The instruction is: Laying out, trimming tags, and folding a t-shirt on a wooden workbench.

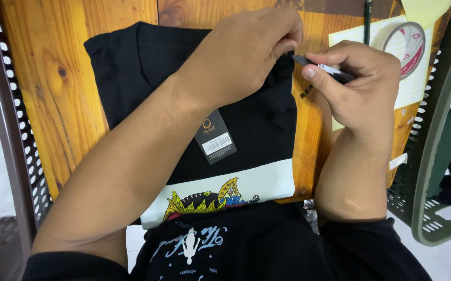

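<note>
Wooden table (54,88) carries a folded black shirt (246,125), lying flat with a hang tag (216,139) already on it. Left hand (241,52) pinches the shirt's upper edge, fingers closed on the fabric. Right hand (363,86) grips a small dark tool (321,67), its tip at that same edge. Judged: work at the edge unfinished. Tape roll (407,44) sits near.

Black rectangular hang tag (215,136), white barcode patch, mid-shirt.
</note>
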